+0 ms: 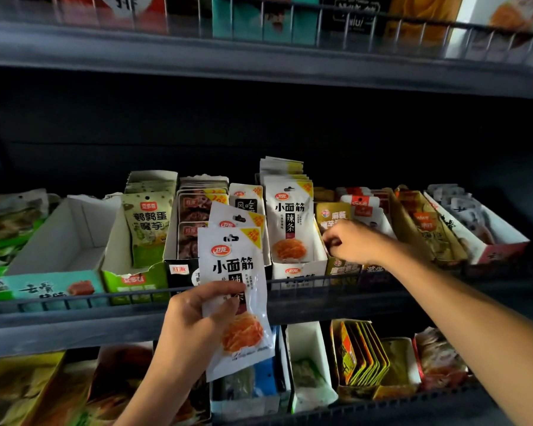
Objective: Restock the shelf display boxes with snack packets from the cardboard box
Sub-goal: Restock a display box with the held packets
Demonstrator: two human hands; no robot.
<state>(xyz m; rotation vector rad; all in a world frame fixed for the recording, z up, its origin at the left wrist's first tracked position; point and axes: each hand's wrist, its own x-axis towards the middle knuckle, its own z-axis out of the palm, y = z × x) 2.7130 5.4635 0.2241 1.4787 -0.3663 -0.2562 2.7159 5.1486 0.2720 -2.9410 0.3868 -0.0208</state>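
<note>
Here, left hand [194,315] gripping white snack packets [233,272], right hand [350,242] curled, pinching at yellow packet [331,216] in display box [342,267].

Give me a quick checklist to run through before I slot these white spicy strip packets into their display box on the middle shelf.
1. Packets in hand: ok. The left hand grips at least two white packets.
2. Matching box found: ok. The white display box holds packets of the same design.
3. Room in that box: cannot tell. The row looks well filled, and its back is hidden.
4. Right hand free: cannot tell. The right hand is curled at the neighbouring yellow box; what it holds is unclear.
5. Cardboard supply box within reach: cannot tell, not in view.
</note>
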